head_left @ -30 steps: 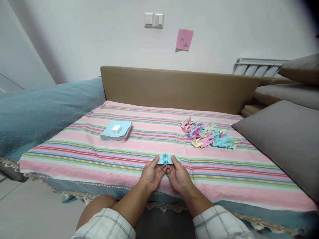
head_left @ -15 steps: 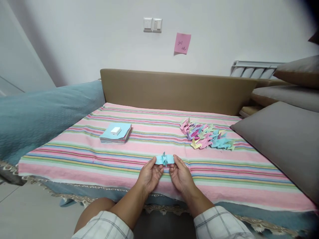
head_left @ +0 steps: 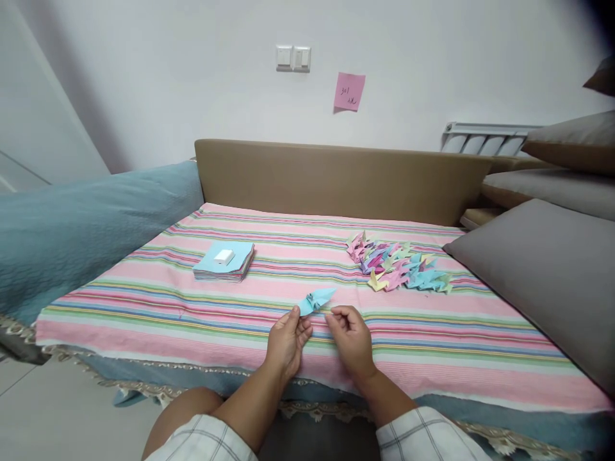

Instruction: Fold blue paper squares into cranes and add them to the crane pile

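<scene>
My left hand [head_left: 287,339] pinches one end of a light blue paper crane [head_left: 317,301] between thumb and fingers, holding it just above the striped cloth. The crane is tilted, its far wing pointing up and to the right. Close to its right side is my right hand [head_left: 352,336], apart from the paper. The fingers of that hand are bent, with a small gap between thumb and forefinger and nothing visible in them. Beyond it, to the right, lies a cluster of folded paper cranes [head_left: 396,266] in pink, purple, green, yellow and blue.
A stack of coloured paper [head_left: 225,266] with a small white block [head_left: 223,257] on top lies to the left on the striped cloth [head_left: 158,307]. Grey cushions [head_left: 542,269] are piled at the right. A brown backrest [head_left: 336,179] runs along the wall.
My right hand has let go of the crane's right wing and moved slightly right. The crane, level between both hands before, is now turned and tilted in my left hand alone.
</scene>
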Available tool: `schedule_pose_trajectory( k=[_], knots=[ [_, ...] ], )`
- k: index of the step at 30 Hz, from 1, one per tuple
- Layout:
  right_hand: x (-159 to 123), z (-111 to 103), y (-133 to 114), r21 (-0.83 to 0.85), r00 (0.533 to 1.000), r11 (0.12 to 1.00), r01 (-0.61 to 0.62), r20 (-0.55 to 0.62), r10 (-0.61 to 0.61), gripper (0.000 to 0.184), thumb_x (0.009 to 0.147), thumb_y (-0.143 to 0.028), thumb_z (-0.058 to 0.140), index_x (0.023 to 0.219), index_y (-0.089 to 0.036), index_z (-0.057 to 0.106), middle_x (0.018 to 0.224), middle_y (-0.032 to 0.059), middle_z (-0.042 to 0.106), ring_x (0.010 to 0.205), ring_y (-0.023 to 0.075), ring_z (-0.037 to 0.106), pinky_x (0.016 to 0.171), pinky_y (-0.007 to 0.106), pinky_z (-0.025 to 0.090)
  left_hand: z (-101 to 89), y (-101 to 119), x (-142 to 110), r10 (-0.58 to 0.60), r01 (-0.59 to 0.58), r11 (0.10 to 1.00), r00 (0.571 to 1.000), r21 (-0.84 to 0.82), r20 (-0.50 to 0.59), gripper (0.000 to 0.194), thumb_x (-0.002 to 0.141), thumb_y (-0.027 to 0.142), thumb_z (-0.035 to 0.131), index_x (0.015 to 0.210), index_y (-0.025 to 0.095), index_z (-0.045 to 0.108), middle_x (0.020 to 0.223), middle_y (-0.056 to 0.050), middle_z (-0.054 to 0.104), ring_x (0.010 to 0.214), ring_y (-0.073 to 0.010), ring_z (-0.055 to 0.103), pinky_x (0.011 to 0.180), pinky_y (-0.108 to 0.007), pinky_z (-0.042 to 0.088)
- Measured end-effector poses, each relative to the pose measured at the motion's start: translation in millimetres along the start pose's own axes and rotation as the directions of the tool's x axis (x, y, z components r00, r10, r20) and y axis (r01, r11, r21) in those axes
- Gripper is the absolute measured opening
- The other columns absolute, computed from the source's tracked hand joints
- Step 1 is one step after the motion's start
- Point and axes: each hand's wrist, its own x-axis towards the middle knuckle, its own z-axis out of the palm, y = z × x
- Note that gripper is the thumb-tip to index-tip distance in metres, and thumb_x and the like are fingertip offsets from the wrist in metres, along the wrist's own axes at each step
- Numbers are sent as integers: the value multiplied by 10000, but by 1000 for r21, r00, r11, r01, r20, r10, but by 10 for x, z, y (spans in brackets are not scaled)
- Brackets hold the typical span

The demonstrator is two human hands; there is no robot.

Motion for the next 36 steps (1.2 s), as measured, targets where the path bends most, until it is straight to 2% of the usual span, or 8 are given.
schedule_pose_trajectory(
  k=[3,10,15,19,23,27,33,36],
  knots=[
    [-36,39,13,-42,994,996,82,74,-79,206,721,-326,659,871,-194,611,759,7,566,667,133,516,648,268,460,-8,-21,-10,-3,1,999,999,50,35,164,744,232,683,740,91,599,566,-4,582,504,-70,573,509,-172,528],
    [40,76,-7,-41,996,996,76,51,-74,110,796,-285,563,814,-199,628,775,16,603,690,138,556,657,255,457,-54,2,9,-51,41,992,995,124,81,134,724,210,695,756,98,628,568,-3,589,508,-78,574,518,-183,531],
    [144,57,20,5,1000,1000,-1,-25,1,128,781,-297,582,821,-187,634,777,23,625,688,142,564,682,270,465,-38,54,47,-70,52,989,989,137,130,173,815,229,586,942,121,634,742,-31,644,573,-97,613,546,-214,545],
    [261,-46,4,185,993,980,-74,-81,91,185,767,-328,595,879,-182,617,755,15,617,678,139,564,658,266,472,-38,92,48,-62,40,984,990,175,126,187,870,230,492,947,119,622,789,-63,661,583,-104,624,567,-236,553],
    [372,-235,-69,291,982,952,-96,-129,139,238,742,-350,620,916,-188,612,777,13,618,714,138,570,662,258,467,-62,99,44,-66,41,976,991,216,114,158,864,185,490,914,112,621,806,-74,668,581,-105,626,571,-239,554],
    [532,-483,-177,268,978,954,-138,-113,173,254,729,-392,621,861,-175,616,720,13,618,638,129,547,601,253,448,-94,92,29,-83,57,971,991,232,104,124,836,155,525,892,107,624,805,-76,670,575,-109,622,568,-244,556],
    [1198,-1015,-313,28,995,995,-100,-19,100,313,680,-452,608,807,-166,614,612,-16,572,540,118,494,523,244,395,-121,88,-5,-120,93,967,987,238,104,190,716,217,688,871,117,640,797,-69,680,589,-119,619,593,-254,556],
    [1667,-1303,-304,-248,998,968,-40,-60,26,288,709,-433,551,799,-164,603,657,-4,598,589,127,522,581,253,408,-123,87,21,-163,139,961,983,239,82,329,596,289,787,845,121,653,787,-73,692,575,-128,612,580,-257,545]
  ],
)
